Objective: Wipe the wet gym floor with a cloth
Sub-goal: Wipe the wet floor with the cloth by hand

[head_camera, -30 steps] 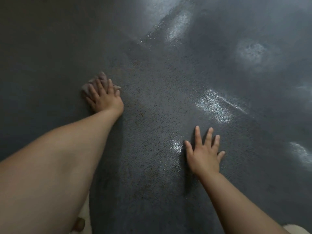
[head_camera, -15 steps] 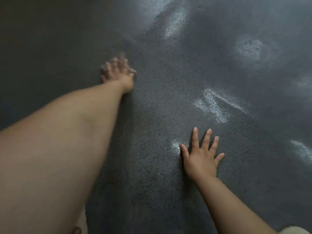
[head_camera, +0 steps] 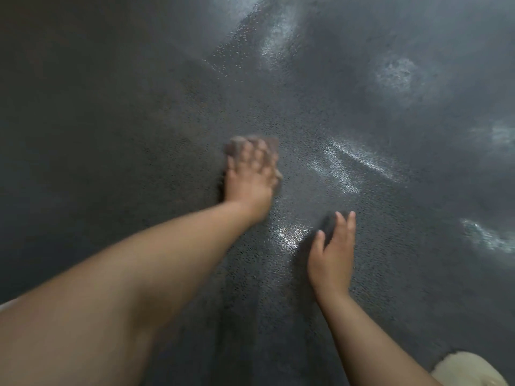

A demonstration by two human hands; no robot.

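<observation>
Head view, only one available.

Left hand (head_camera: 249, 174) pressed flat on small crumpled grey-pink cloth (head_camera: 252, 143), fingers spread over it; cloth edge poking out past fingertips and on the thumb side. Blurred, so probably mid-stroke. No clear pinch visible; looks like palm-and-finger pressure, cloth trapped between hand and dark speckled rubber gym floor (head_camera: 139, 107).

Right hand (head_camera: 331, 257) resting on floor nearer the body, fingers straight and close together, holding nothing. Likely just a prop for body weight.

Key relation: bright streaky wet patch (head_camera: 351, 165) lying just to the right of the cloth hand and ahead of the right hand, long axis running diagonally, away and to the left at its far end. Smaller glossy wet spot (head_camera: 289, 232) sitting between the two hands, just beside right thumb. Left hand is the one carrying the cloth, so closest to do the work; short sweep rightward should cover the streak.

More shiny patches farther off: one well ahead (head_camera: 278, 37), round one ahead-right (head_camera: 395, 76), one far right (head_camera: 485, 235). Judging by these, task well short of done.

Risk: wet textured floor under the bracing right hand, possible slip if weight shifts during reach.

Pale fabric (head_camera: 471, 369) at the lower right corner, unclear what.
</observation>
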